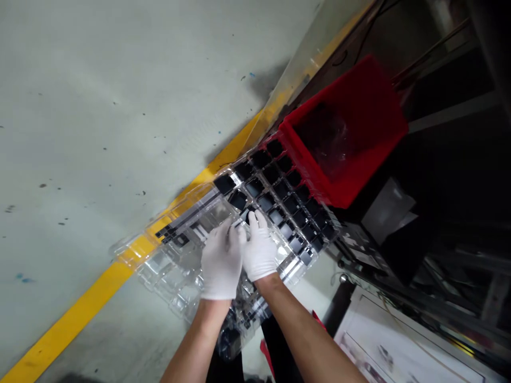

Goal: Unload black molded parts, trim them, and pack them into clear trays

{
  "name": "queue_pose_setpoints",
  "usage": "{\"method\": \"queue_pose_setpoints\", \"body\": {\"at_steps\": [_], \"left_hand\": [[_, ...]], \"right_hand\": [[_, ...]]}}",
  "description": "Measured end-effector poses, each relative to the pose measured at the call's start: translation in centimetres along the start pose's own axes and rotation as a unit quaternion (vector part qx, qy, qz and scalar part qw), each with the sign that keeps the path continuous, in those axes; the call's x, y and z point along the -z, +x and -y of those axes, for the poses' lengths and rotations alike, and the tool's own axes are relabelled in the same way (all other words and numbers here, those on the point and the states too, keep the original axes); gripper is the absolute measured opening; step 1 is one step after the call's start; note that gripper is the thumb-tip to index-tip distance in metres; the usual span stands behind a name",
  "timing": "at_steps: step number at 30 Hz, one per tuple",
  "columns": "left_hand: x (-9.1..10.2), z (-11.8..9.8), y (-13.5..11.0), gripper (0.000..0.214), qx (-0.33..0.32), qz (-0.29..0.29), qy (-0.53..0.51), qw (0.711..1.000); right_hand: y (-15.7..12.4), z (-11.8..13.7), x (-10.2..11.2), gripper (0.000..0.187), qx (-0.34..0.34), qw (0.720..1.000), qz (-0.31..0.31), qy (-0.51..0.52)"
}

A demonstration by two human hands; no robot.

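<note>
Both my hands wear white gloves and work close together over a clear plastic tray (291,266) with rows of pockets. My right hand (259,247) has its fingers closed on a small black part (248,215) near the edge of the filled rows. My left hand (222,260) is beside it, its fingers curled in toward the right fingertips; what they hold is hidden. Several dark square parts (270,173) fill the pockets beyond my hands. Another clear tray (159,271) extends to the left, with dark strip-like pieces (170,232) visible at its upper side.
A red bin (339,186) with clear plastic film (335,143) inside adjoins the tray's far right side. A yellow line (96,292) crosses the grey floor (99,106) below. Dark rack framing stands at right, above a white surface (379,330) at lower right.
</note>
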State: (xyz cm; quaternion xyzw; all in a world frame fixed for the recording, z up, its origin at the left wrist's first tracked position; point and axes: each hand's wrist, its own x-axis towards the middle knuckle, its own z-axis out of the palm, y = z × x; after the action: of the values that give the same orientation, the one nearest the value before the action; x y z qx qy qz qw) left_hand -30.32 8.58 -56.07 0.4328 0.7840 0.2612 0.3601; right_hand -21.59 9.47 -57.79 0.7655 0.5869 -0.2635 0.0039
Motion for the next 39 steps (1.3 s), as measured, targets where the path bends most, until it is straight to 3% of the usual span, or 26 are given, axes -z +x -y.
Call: {"method": "queue_pose_setpoints", "body": {"at_steps": [2, 5, 11, 16, 20, 25, 28, 35, 39], "left_hand": [[-0.6, -0.8, 1.7, 0.035, -0.039, 0.024, 0.078, 0.996], [-1.4, -1.6, 4.2, 0.03, -0.031, 0.026, 0.123, 0.992], [-1.9, -2.0, 6.9, 0.026, 0.046, -0.026, 0.093, 0.994], [-1.9, -1.9, 7.2, 0.027, 0.014, -0.018, 0.037, 0.999], [-1.8, -1.2, 6.3, 0.033, -0.007, -0.013, -0.04, 0.999], [-2.2, -0.5, 5.9, 0.034, 0.063, -0.042, -0.156, 0.985], [-3.0, -0.6, 6.1, 0.028, 0.098, -0.054, -0.201, 0.973], [-4.4, -1.7, 6.2, 0.032, 0.118, -0.096, -0.197, 0.969], [-4.4, -2.7, 6.6, 0.028, 0.119, -0.114, -0.147, 0.975]], "right_hand": [[-0.4, -0.4, 0.1, 0.052, 0.01, 1.0, 0.005, 0.006], [-1.5, -1.3, -0.3, 0.05, 0.028, 0.999, -0.018, 0.008], [-5.2, -3.5, -1.3, 0.039, 0.121, 0.984, -0.125, 0.03], [-7.3, -5.1, -1.7, 0.034, 0.144, 0.981, -0.125, 0.04], [-4.7, -4.3, -0.8, 0.036, 0.172, 0.973, -0.141, 0.063], [2.7, -0.5, 1.5, 0.04, 0.138, 0.989, -0.019, 0.044], [4.8, 0.7, 1.8, 0.039, 0.135, 0.99, 0.01, 0.039], [3.6, -0.1, 2.1, 0.043, 0.144, 0.988, 0.036, 0.053], [0.9, -1.3, 2.1, 0.051, 0.134, 0.985, 0.033, 0.106]]}}
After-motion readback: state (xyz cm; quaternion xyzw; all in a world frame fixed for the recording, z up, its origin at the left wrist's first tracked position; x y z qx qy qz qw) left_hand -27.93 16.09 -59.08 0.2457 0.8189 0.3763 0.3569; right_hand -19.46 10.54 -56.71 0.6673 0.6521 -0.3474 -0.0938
